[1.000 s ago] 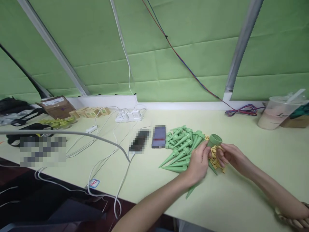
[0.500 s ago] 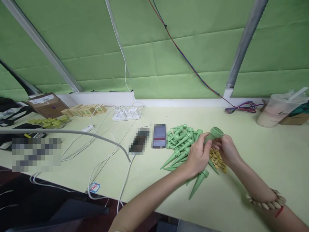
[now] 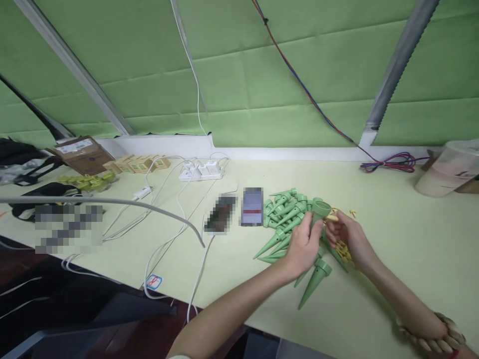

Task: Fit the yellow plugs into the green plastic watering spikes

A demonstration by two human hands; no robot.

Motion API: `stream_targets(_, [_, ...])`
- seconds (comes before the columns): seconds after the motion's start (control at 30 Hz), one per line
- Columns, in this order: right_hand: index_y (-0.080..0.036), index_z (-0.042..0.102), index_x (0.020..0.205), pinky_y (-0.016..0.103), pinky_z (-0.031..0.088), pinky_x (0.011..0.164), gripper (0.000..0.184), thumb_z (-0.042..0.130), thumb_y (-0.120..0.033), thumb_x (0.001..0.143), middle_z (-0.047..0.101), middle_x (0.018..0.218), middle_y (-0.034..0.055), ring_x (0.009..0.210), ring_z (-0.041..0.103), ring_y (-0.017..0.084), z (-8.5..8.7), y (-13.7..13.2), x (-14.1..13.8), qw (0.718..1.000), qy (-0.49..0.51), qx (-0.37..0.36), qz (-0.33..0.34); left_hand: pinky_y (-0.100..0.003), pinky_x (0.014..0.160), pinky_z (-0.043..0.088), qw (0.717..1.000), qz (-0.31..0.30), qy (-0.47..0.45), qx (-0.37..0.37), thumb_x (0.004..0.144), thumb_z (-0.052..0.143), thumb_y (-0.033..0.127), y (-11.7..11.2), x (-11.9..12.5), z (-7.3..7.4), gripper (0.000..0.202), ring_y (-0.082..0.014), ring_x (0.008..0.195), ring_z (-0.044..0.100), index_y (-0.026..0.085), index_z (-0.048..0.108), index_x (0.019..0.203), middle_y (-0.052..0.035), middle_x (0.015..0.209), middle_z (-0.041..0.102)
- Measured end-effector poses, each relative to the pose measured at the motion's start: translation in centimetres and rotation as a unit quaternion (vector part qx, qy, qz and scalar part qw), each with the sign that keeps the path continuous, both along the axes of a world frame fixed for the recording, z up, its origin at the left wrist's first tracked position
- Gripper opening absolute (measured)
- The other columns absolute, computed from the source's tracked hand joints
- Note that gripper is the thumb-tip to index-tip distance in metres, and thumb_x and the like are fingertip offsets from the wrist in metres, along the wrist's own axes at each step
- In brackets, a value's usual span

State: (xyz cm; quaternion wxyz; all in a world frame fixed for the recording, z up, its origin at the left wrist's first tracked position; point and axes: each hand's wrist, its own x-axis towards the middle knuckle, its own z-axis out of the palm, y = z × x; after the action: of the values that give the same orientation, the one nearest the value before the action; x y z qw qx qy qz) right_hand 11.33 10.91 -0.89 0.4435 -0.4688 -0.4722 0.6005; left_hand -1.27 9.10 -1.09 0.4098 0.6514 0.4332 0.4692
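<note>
My left hand [image 3: 304, 245] is closed around a green plastic watering spike [image 3: 321, 207], its round open collar tipped up toward me. Close to that collar, my right hand [image 3: 352, 240] pinches a small yellow plastic piece [image 3: 332, 218]; whether it touches the spike I cannot tell. Under and to the left of my hands lies a heap of similar green spikes [image 3: 286, 212]. One loose spike [image 3: 315, 283] points toward the front edge. Small yellow pieces [image 3: 343, 252] are piled below my right hand, partly covered by it. Another yellow piece [image 3: 352, 213] lies apart, behind it.
Two phones, one dark [image 3: 220, 214] and one lit [image 3: 252, 207], lie left of the heap. White cables and a power strip [image 3: 201, 171] spread across the table's left half. A plastic cup [image 3: 445, 169] and bundled wires [image 3: 392, 162] are at the back right.
The held spike has come down slightly and left. My right hand's fingertips have moved from its collar to beside it, and a yellow piece now shows between them. The view has shifted slightly.
</note>
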Motion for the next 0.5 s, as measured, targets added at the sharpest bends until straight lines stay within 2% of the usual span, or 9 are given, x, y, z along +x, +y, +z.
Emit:
stream_targets(0.1, [-0.011, 0.04, 0.071, 0.02, 0.04, 0.045, 0.066, 0.045, -0.076, 0.063, 0.04, 0.053, 0.0015, 0.045, 0.042, 0.008, -0.1, 0.3, 0.2, 0.991, 0.034, -0.08, 0.107, -0.022, 0.056, 0.033, 1.0, -0.011, 0.01, 0.001, 0.092, 0.025, 0.042, 0.5, -0.5, 0.0, 0.03, -0.0105, 0.057, 0.041, 0.016, 0.038, 0.084, 0.001, 0.063, 0.042])
stream_targets(0.2, [-0.011, 0.038, 0.073, 0.018, 0.039, 0.044, 0.06, 0.052, -0.069, 0.065, 0.035, 0.051, -0.0012, 0.043, 0.04, 0.006, -0.2, 0.3, 0.6, 0.976, 0.095, -0.115, 0.16, -0.023, 0.061, 0.037, 0.998, -0.059, 0.029, 0.02, 0.092, 0.024, 0.041, 0.9, -1.0, 0.2, 0.03, -0.0115, 0.063, 0.046, 0.016, 0.039, 0.085, -0.0009, 0.069, 0.048])
stream_targets(0.37, [-0.013, 0.04, 0.079, 0.014, 0.033, 0.036, 0.055, 0.068, -0.055, 0.059, 0.034, 0.054, -0.0032, 0.042, 0.036, 0.003, -0.4, 0.1, 1.3, 0.961, 0.149, -0.171, 0.161, -0.023, 0.066, 0.038, 0.99, -0.116, 0.063, 0.044, 0.092, 0.026, 0.037, 1.6, -1.9, 1.1, 0.03, -0.0109, 0.068, 0.046, 0.015, 0.041, 0.08, -0.0017, 0.074, 0.049])
stream_targets(0.5, [-0.013, 0.04, 0.077, 0.012, 0.028, 0.033, 0.058, 0.075, -0.052, 0.051, 0.035, 0.056, -0.0034, 0.039, 0.029, 0.0, -0.3, 0.1, 1.6, 0.954, 0.165, -0.203, 0.148, -0.023, 0.066, 0.039, 0.983, -0.145, 0.102, 0.054, 0.092, 0.025, 0.037, 1.9, -2.5, 1.5, 0.03, -0.0115, 0.067, 0.047, 0.016, 0.047, 0.089, -0.0016, 0.074, 0.051])
